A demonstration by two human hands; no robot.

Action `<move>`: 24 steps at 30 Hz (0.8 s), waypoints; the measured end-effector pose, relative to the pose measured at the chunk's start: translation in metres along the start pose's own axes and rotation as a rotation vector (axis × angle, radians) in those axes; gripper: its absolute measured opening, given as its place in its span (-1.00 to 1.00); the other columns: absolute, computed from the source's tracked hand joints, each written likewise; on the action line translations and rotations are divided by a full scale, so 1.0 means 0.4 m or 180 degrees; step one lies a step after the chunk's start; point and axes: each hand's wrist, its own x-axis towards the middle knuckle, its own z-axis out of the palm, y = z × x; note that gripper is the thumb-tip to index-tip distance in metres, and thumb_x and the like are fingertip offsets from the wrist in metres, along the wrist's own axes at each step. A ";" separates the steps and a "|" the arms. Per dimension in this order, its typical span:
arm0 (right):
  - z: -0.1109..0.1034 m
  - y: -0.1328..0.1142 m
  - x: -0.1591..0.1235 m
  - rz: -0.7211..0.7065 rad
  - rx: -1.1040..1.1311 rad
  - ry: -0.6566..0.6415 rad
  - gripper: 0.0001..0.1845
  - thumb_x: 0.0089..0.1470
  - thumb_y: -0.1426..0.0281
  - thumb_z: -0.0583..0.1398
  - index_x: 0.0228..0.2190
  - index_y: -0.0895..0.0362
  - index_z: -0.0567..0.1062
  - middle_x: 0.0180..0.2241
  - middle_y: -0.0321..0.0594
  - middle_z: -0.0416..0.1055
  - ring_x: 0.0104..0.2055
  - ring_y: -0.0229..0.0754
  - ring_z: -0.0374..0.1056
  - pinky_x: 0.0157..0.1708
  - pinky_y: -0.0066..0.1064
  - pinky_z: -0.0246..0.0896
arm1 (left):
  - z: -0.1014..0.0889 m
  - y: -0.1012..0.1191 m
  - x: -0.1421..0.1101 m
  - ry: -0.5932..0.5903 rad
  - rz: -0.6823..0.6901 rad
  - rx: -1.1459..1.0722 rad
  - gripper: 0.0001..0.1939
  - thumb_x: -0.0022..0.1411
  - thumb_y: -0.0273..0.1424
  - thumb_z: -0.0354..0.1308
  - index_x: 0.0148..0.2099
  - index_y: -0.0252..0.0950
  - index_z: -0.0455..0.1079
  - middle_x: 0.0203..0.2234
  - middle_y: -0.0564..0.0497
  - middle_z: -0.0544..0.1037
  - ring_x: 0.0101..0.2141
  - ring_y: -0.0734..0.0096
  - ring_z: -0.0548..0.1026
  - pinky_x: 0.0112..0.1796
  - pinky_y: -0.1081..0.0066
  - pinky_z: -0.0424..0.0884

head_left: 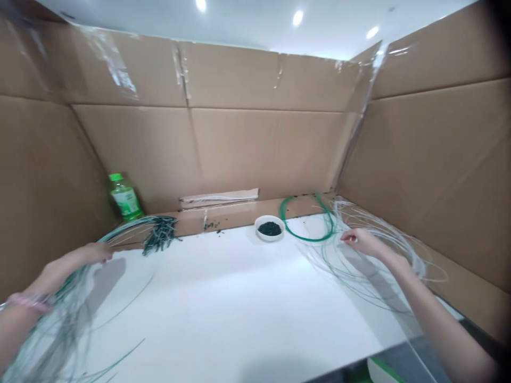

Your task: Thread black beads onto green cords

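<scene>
Brown cardboard walls [247, 149] stand around three sides of the white table [223, 303] in front of me. Down its left side trails a long, blurred bundle of green strands [77, 298], its dark ends bunched near the back edge. Pale strands [413, 255] sweep along the right side. The left hand [96, 252] lies over the green bundle with fingers bent down; I can't tell whether it grips any. The right hand [359, 240] is beside the pale strands, thumb and fingertips drawn close together, though what they pinch, if anything, is too blurred to tell. Just left of it lies a green coil [309, 240]. A green-capped bottle [126, 200] leans in the back left corner. Near the coil, a white bowl [269, 239] holds dark bits [270, 229]; a few loose crumbs [211, 225] lie further left.
</scene>
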 end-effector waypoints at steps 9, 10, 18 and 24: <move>0.042 0.134 -0.069 0.0894 0.0212 -0.0214 -0.71 0.17 0.25 0.14 -0.15 0.18 0.43 -0.15 -0.17 0.40 -0.16 -0.20 0.37 -0.16 -0.27 0.34 | 0.285 0.647 0.009 -0.1666 0.1561 0.0776 -0.85 0.13 -0.36 0.18 -0.43 -0.28 0.50 -0.54 0.04 0.53 -0.50 0.46 0.42 -0.47 0.57 0.30; 0.048 0.128 -0.071 0.0918 0.0260 -0.0249 -0.70 0.17 0.25 0.14 -0.15 0.19 0.42 -0.14 -0.17 0.40 -0.16 -0.19 0.37 -0.17 -0.26 0.34 | 0.348 0.721 0.021 -0.1603 0.1693 0.0829 -0.86 0.13 -0.35 0.18 -0.41 -0.27 0.50 -0.51 0.02 0.54 -0.48 0.44 0.43 -0.44 0.55 0.31; 0.064 0.080 -0.091 0.1146 0.0345 -0.0278 -0.71 0.16 0.28 0.15 -0.11 0.16 0.41 -0.09 -0.14 0.37 -0.11 -0.18 0.36 -0.14 -0.26 0.33 | 0.826 0.992 0.211 -0.1113 0.1856 0.1572 -0.65 0.27 -0.29 0.07 0.04 -0.35 0.30 -0.05 -0.13 0.41 -0.10 0.27 0.44 -0.11 0.16 0.43; 0.058 0.085 -0.104 0.1161 0.0498 0.0046 -0.70 0.15 0.29 0.16 -0.11 0.17 0.41 -0.11 -0.15 0.38 -0.12 -0.18 0.37 -0.16 -0.26 0.34 | 0.952 0.983 0.261 -0.1112 0.2022 0.1706 -0.67 0.27 -0.29 0.07 0.04 -0.31 0.32 -0.04 -0.12 0.41 -0.11 0.30 0.44 -0.12 0.20 0.43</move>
